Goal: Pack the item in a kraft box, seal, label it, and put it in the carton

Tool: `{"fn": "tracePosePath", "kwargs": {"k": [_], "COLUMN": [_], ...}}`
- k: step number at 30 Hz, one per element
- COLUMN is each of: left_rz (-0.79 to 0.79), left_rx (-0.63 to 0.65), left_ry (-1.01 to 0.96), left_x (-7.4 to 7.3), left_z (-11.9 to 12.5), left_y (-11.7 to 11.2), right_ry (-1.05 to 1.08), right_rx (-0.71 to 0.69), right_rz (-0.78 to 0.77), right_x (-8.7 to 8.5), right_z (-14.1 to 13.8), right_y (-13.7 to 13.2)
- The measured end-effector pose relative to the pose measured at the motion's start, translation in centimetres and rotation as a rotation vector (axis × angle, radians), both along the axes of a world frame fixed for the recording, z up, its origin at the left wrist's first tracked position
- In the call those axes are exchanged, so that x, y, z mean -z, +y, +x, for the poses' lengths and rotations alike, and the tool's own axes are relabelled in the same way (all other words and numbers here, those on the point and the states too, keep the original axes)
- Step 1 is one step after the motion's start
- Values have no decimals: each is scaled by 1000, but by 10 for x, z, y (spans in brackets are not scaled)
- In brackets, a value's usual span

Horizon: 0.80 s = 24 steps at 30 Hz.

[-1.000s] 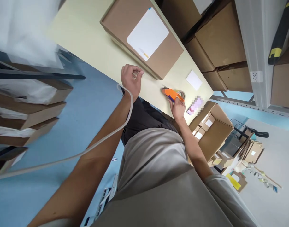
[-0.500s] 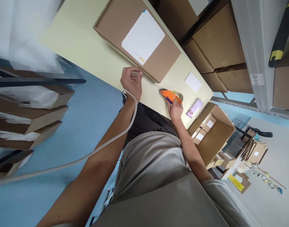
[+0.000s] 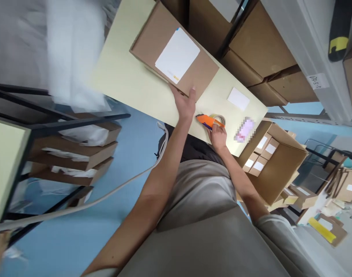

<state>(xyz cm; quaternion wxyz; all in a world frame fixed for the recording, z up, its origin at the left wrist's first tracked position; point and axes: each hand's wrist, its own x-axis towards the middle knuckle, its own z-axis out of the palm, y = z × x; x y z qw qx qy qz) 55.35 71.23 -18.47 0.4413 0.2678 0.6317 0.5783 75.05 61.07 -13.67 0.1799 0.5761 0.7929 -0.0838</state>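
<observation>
A brown cardboard box with a large white label lies on the pale yellow table. My left hand grips its near edge, thumb on the top face and fingers along the side, partly hidden. In my right hand is an orange tape dispenser, my fingers wrapped around its handle. The tape roll sits at its far side. A white cord hangs loosely beside my left forearm.
A white card and a blurred-out purple item lie on the table. At its right end stands an open carton with several small labelled boxes. Large cartons fill the shelf behind. Stacked trays are at left.
My left hand has moved right along the box and now grips its edge near the corner. The cord has slipped off my left wrist. My right hand still holds the dispenser.
</observation>
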Motion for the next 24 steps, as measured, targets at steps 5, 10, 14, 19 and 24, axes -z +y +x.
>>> {"fn": "tracePosePath", "kwargs": {"k": [5, 10, 14, 19, 24], "left_rz": [-19, -95, -149, -146, -161], "left_rx": [265, 395, 406, 421, 475], "left_ry": [67, 104, 113, 87, 63], "left_x": [0, -1, 0, -2, -14], "left_z": [-59, -79, -78, -74, -73], "left_y": [-13, -22, -24, -22, -19], "right_ry": [106, 199, 154, 74, 101], "right_rx": [-51, -59, 40, 139, 132], "right_rz": [-87, -182, -217, -136, -53], "right_x": [-1, -9, -18, -23, -8], "right_z": [-22, -24, 26, 94, 80], "right_y": [-1, -9, -16, 12, 88]}}
